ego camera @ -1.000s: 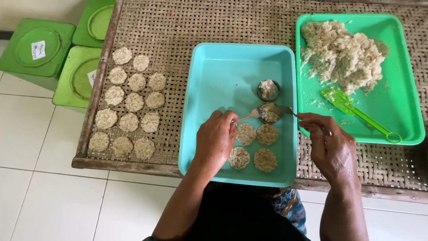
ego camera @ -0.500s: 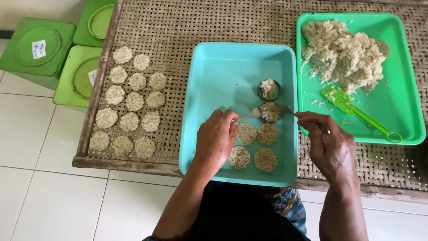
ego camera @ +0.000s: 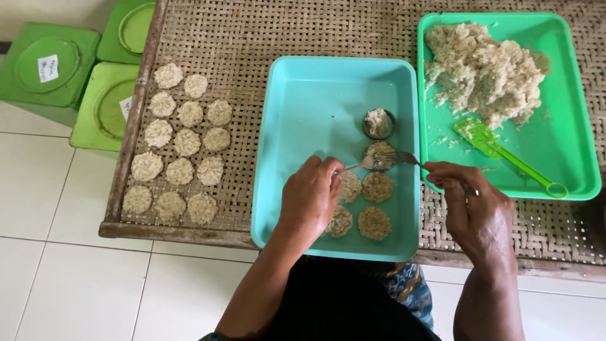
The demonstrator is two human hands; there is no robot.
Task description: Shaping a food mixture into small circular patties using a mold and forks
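My left hand [ego camera: 310, 197] rests in the turquoise tray [ego camera: 315, 101] and holds a small metal utensil [ego camera: 357, 165] against a round rice patty [ego camera: 379, 156]. My right hand [ego camera: 470, 205] grips a fork [ego camera: 404, 158] whose tines press on the same patty. Several flat round patties [ego camera: 376, 187] lie in the tray beside my hands. A small round metal mould [ego camera: 379, 124] filled with rice mix stands just beyond them.
A green tray [ego camera: 568, 126] at the right holds a heap of rice mix [ego camera: 483, 72] and a green spatula [ego camera: 505, 155]. Several patties [ego camera: 180, 148] lie on the woven bamboo rack [ego camera: 240, 57] at the left. Green lidded bins [ego camera: 50, 69] stand on the tiled floor.
Both hands stay at the same patty; the fork and the small utensil have shifted only slightly on it. Nothing else has moved.
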